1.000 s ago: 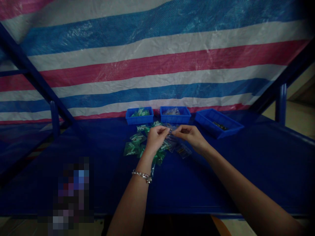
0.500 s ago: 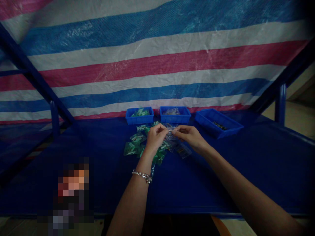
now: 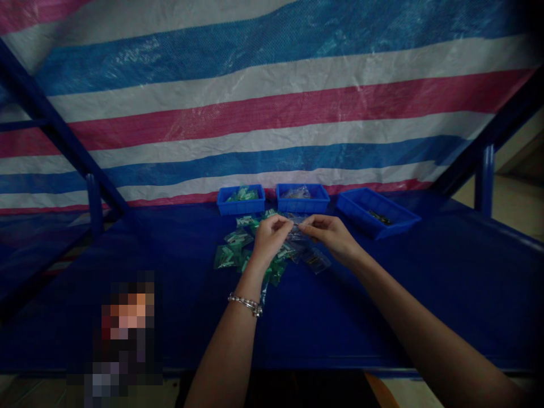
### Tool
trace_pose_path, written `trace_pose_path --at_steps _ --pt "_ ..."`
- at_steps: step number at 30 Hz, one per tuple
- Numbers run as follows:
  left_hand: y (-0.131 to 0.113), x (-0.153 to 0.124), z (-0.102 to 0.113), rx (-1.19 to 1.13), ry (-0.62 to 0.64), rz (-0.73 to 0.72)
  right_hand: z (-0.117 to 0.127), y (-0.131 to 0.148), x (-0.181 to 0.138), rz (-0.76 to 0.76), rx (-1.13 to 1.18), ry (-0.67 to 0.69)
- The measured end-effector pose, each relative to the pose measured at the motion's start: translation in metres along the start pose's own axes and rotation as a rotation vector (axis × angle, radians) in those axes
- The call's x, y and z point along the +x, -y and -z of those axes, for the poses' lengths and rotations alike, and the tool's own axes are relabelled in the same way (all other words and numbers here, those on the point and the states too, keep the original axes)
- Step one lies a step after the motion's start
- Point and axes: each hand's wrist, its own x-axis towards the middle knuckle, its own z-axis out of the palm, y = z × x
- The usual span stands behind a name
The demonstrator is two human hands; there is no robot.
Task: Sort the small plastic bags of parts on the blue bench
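Observation:
My left hand (image 3: pixel 272 232) and my right hand (image 3: pixel 325 229) are close together over the middle of the table, both closed in a pinch. Between their fingertips is a clear plastic bag (image 3: pixel 296 222), gripped by its edge from both sides; its contents are hard to make out. Under and left of my left hand lies a pile of small green-tinted bags (image 3: pixel 228 256) with pale strips inside. Below my right hand, a clear bag (image 3: pixel 317 260) holding thin dark and brownish pieces rests on the table.
Along the back of the blue table (image 3: pixel 170 317) stand a blue bin with green bags (image 3: pixel 220 203), a blue bin with clear bags (image 3: pixel 325 205) and a tilted blue bin with small dark pieces (image 3: pixel 402 226). Behind hangs a striped tarp (image 3: pixel 272 124) between blue posts.
My fingertips have drawn slightly apart along the bag's edge, the right hand shifting a little to the right. Bins and the pile stay where they were.

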Motion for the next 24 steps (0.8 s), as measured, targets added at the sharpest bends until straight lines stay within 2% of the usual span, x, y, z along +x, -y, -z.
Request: trace_pose_path --at_steps 4,7,9,12,16,20,24 --pt "0.007 0.004 0.002 0.109 -0.092 0.003 0.001 -0.001 0.002 0.043 -0.049 -0.076" --pt "0.009 0.005 0.006 0.160 -0.145 0.070 0.002 -0.002 0.003 0.125 -0.100 -0.135" --pt "0.007 0.004 0.008 0.129 -0.115 0.162 0.003 -0.002 0.003 0.204 -0.179 -0.170" --pt "0.000 0.001 0.009 0.000 0.021 0.346 0.004 -0.001 0.002 0.303 -0.290 -0.195" --pt "-0.008 -0.001 0.011 -0.166 0.180 0.532 0.003 0.000 0.000 0.394 -0.387 -0.144" --pt "-0.008 0.001 0.013 -0.243 0.188 0.589 0.002 0.002 -0.001 0.452 -0.458 -0.039" --pt "-0.006 0.000 0.012 -0.352 0.159 0.552 0.004 0.001 0.000 0.480 -0.494 -0.002"
